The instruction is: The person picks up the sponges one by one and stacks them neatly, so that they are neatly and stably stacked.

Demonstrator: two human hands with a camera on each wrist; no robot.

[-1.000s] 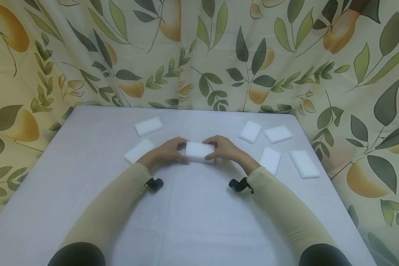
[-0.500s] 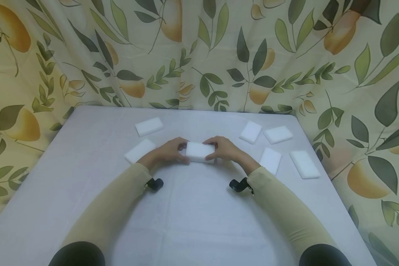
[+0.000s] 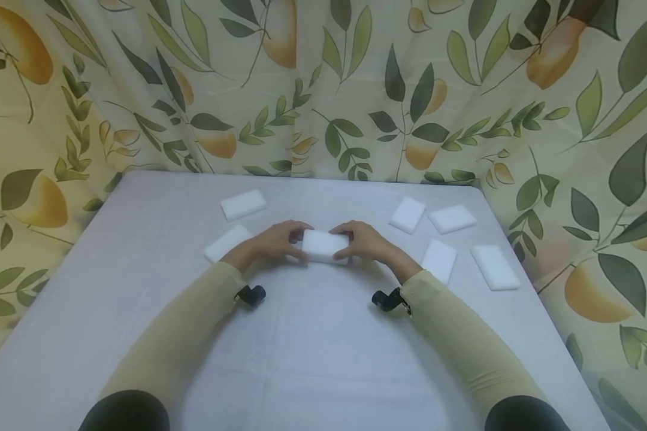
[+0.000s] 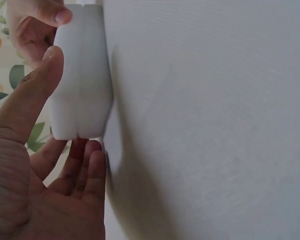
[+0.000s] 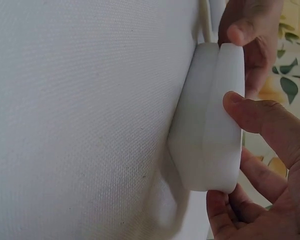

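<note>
Two white sponge blocks lie stacked flat on the table, mid-table in the head view. The seam between the upper sponge [image 5: 224, 130] and the lower sponge [image 5: 195, 115] shows in both wrist views, and their edges line up closely. My left hand [image 3: 275, 240] holds the stack's left end, fingertips at the end face and thumb [image 4: 45, 70] at the upper sponge's near edge. At the right end, my right hand [image 3: 368, 240] grips with its thumb on the near side of the upper sponge and its fingers round the end.
Two loose white sponges lie left of the stack, one farther back [image 3: 244, 205] and one [image 3: 225, 242] partly behind my left wrist. Several more are spread at the right, including one [image 3: 494, 267] near the edge. A patterned curtain [image 3: 345, 90] borders the white-covered table [image 3: 313, 353].
My left hand's fingers have shifted slightly right and over the stack's far left corner. The right hand and the stacked sponges stay in place.
</note>
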